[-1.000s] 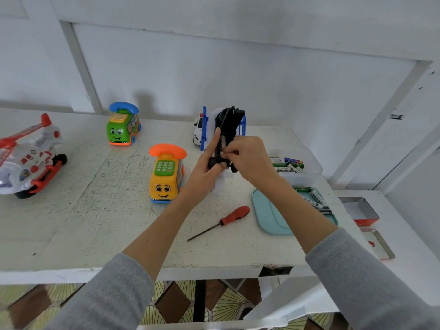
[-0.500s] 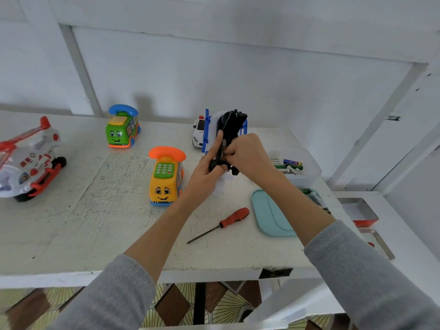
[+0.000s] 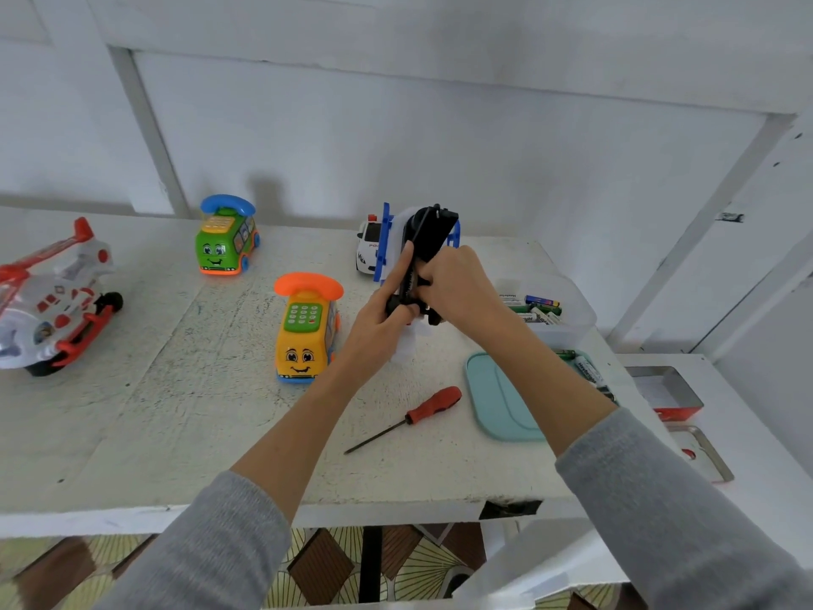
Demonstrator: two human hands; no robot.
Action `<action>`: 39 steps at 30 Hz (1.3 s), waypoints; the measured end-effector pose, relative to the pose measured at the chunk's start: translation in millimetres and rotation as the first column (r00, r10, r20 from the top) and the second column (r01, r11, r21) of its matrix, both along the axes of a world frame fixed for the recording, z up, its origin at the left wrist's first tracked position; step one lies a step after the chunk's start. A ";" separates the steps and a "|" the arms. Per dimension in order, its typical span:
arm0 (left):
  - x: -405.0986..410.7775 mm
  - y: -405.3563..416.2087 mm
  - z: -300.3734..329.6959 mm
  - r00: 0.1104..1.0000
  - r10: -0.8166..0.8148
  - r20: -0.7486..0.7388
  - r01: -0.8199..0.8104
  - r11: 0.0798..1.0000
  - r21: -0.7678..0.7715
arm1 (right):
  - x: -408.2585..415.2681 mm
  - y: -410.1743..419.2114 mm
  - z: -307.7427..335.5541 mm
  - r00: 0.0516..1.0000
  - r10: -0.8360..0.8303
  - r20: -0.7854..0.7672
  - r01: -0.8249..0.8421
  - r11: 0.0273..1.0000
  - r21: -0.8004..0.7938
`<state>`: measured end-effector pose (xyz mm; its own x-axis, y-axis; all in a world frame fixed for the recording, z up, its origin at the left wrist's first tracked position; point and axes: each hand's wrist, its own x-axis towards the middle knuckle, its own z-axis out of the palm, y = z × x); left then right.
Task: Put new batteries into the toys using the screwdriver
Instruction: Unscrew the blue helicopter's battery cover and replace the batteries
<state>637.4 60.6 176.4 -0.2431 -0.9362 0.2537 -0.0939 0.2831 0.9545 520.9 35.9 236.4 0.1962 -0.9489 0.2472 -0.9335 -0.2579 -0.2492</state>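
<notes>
Gripping a black plastic toy [image 3: 429, 239]: both hands [image 3: 378, 323] [image 3: 457, 288].

On the worktop [image 3: 184, 416], a toy helicopter [image 3: 53, 301] sits at the far left of the frame. A toy bus [image 3: 225, 237] stands behind and left of another phone bus [image 3: 305, 332] near the centre. Both hands [image 3: 457, 286] hold a toy upright at upper centre, with a police car [image 3: 367, 248] behind it. The screwdriver [image 3: 407, 418] lies below the hands, a tray [image 3: 495, 398] to its right, and a battery box [image 3: 554, 310] behind the tray.
</notes>
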 end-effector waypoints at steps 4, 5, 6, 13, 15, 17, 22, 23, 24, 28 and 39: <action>2.3 0.9 2.6 0.999 -0.014 0.034 0.014 1.000 -0.001 | -12.4 13.6 -1.0 0.971 0.157 0.181 -0.157 0.988 -0.017; 2.5 1.1 2.5 0.999 -0.019 0.048 0.019 1.000 -0.008 | -18.8 19.7 -2.2 0.941 0.188 0.280 -0.188 0.982 -0.027; 2.7 0.9 2.0 0.998 -0.023 0.063 0.024 1.000 -0.015 | -26.2 26.2 -4.2 0.913 0.206 0.353 -0.203 0.978 -0.047; 3.9 -3.2 2.9 0.989 -0.001 0.151 0.003 1.000 -0.018 | -118.9 61.8 -26.1 0.877 -0.021 0.481 -0.003 0.999 0.049; 3.6 -4.0 2.9 0.984 0.003 0.176 0.001 1.000 -0.019 | -146.6 68.9 -33.1 0.938 -0.084 0.337 0.047 0.992 0.115; 2.4 -4.2 3.1 0.980 0.006 0.197 -0.002 1.000 -0.022 | -165.2 75.4 -39.4 0.971 -0.126 0.201 0.089 0.979 0.185; 1.7 -6.0 2.1 0.982 0.016 0.189 -0.012 1.000 -0.024 | -184.3 80.2 -53.0 0.978 -0.204 0.034 0.193 0.961 0.199; 1.7 -6.6 1.6 0.983 0.009 0.184 -0.005 1.000 -0.024 | -184.8 79.6 -55.5 0.977 -0.211 0.015 0.204 0.958 0.202; 1.6 -6.7 1.5 0.983 0.005 0.182 -0.001 1.000 -0.020 | -184.4 79.1 -57.6 0.976 -0.220 0.002 0.214 0.954 0.208; 0.8 -5.8 2.0 0.985 -0.002 0.175 0.005 1.000 -0.017 | -176.3 74.1 -61.8 0.964 -0.264 -0.032 0.264 0.935 0.235; 0.8 -2.2 3.9 0.989 0.003 0.151 -0.003 1.000 0.000 | -149.3 69.3 -51.1 0.985 -0.075 0.158 0.068 0.997 0.048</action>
<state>638.2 58.4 180.3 -0.2762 -0.9369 0.2143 -0.2377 0.2826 0.9293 371.6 105.2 185.4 0.0890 -0.9693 0.2290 -0.8967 -0.1780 -0.4052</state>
